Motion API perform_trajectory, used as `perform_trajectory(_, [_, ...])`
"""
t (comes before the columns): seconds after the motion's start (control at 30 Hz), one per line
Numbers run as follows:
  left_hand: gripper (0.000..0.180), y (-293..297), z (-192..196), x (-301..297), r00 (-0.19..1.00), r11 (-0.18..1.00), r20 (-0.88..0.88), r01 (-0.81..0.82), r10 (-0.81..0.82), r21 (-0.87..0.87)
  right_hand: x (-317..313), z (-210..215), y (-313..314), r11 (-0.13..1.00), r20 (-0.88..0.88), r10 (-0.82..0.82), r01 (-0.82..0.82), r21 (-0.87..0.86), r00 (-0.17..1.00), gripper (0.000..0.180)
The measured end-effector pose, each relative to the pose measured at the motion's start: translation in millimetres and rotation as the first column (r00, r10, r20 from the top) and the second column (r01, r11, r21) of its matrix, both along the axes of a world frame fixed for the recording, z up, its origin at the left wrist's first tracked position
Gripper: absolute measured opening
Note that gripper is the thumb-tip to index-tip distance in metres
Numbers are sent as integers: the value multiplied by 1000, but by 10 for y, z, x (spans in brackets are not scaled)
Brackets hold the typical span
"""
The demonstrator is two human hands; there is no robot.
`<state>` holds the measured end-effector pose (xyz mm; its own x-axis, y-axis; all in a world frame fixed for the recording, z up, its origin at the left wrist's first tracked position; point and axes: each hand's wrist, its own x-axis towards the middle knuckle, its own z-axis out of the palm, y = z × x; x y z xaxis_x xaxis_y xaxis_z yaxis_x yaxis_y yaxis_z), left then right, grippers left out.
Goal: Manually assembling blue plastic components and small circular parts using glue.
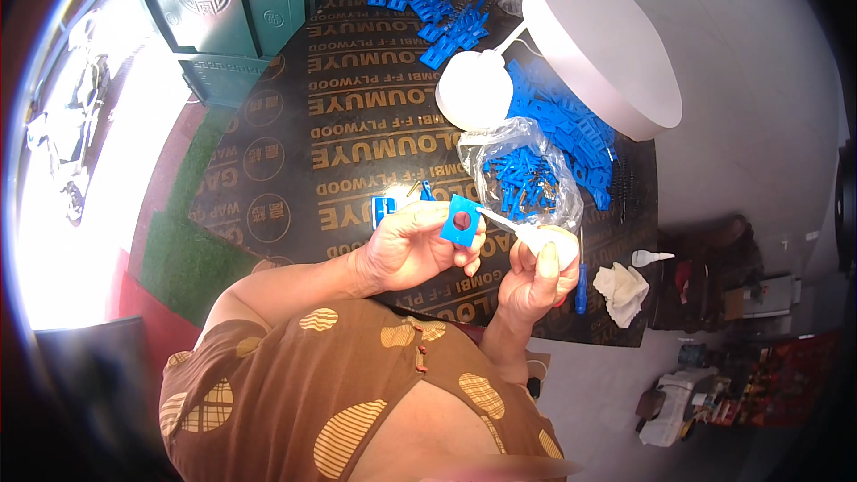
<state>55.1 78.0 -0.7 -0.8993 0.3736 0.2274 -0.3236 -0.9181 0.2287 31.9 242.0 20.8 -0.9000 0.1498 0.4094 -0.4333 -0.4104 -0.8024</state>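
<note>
My left hand [402, 252] pinches a flat blue plastic plate [455, 236] with a round hole in its middle. A white squeeze bottle [552, 243] is gripped in my right hand [534, 284], its thin nozzle pointing left. The nozzle tip is at the plate's upper right edge; whether it touches cannot be made out. Just beyond my left hand lie a blue piece with a white slot [384, 211] and a small blue part [427, 189]. Past the bottle, an open clear plastic bag [569, 199] holds many small blue parts.
A white lamp with a large round head [598, 54] and rounded base [473, 94] stands over a heap of blue plates [580, 147]. Blue parts with springs [451, 36] lie at the far side. At right are a blue-handled screwdriver [581, 290], a crumpled cloth [621, 295] and a white nozzle-shaped piece [650, 257].
</note>
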Motion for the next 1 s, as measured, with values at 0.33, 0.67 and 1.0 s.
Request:
perform_trajectory(0.33, [44, -4, -4, 2, 1000, 998, 7, -11, 11, -65, 2, -6, 8, 1000, -8, 6, -6, -6, 1000, 19])
perform_trajectory(0.67, [40, -2, 36, 6, 1000, 1000, 19, -10, 10, -13, -7, -1, -6, 996, 37, 56, -53, -65, 998, 18])
perform_trajectory(1.0, [42, 2, 39, 6, 1000, 1000, 8, -12, 12, -5, 2, 7, -27, 902, 179, 343, -270, -337, 922, 17])
